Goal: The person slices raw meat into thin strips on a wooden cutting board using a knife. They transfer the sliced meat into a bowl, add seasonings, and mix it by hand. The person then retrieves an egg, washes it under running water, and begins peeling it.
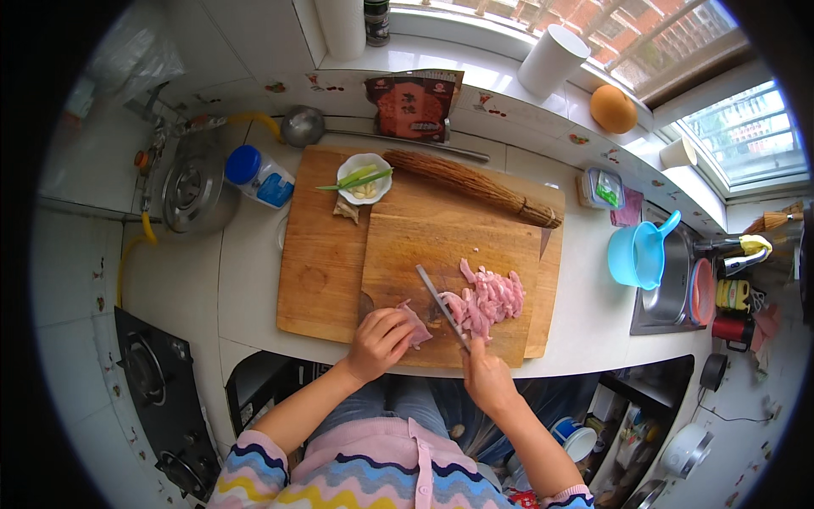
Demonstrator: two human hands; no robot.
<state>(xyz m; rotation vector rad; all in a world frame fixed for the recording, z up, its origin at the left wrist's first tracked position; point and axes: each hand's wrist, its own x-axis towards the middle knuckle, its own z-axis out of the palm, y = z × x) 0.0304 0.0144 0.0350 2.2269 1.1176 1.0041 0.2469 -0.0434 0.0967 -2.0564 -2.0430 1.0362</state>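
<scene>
My right hand (488,375) grips a kitchen knife, whose narrow metal blade (439,302) is seen nearly edge-on over the upper wooden cutting board (407,254). Just left of the knife, my left hand (381,337) rests with bent fingers on an uncut piece of raw pink meat (416,326), partly covering it. A pile of sliced raw meat (489,299) lies right of the blade, and some slices touch or come close to it. The smaller board is stacked on a larger wooden board (318,273). My right fist hides the knife's handle.
A white scalloped bowl (346,164) with scallion and garlic stands by a ginger piece (346,210). Behind lie a bamboo brush (470,184) and a long-handled ladle (304,126). A blue-lidded jar (257,175) is left; a blue dipper (633,257) stands by the sink (664,302).
</scene>
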